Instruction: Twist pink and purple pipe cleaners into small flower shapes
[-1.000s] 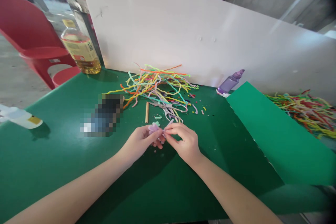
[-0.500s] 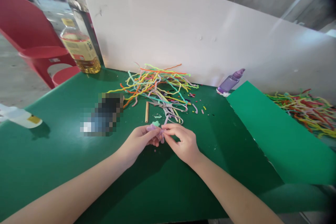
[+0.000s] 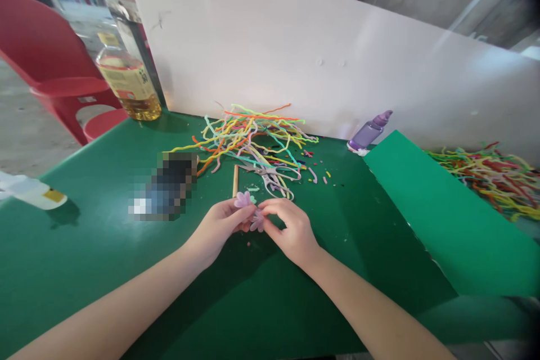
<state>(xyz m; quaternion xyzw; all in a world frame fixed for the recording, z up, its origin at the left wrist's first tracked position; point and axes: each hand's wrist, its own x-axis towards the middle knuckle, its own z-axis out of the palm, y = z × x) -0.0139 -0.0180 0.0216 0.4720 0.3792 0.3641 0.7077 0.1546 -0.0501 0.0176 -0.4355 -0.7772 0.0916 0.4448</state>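
Between my two hands is a small flower craft of fuzzy pipe cleaners, with lilac petals and a bit of mint green behind. My left hand pinches it from the left, thumb on top. The fingertips of my right hand close on its right side, where lilac petals hang below. Part of the flower is hidden by the fingers. Just beyond the hands lie grey-handled scissors with blades spread, a short wooden stick and small pipe cleaner offcuts.
Behind the scissors is a heap of coloured pipe cleaners. A blurred-out dark object lies left, near a white bottle. An oil bottle, a purple glue bottle, a green board and more pipe cleaners surround the work area.
The flower has turned in my fingers, so its lilac petals now show above and below. The mint green part is more covered. Both hands have hardly shifted.
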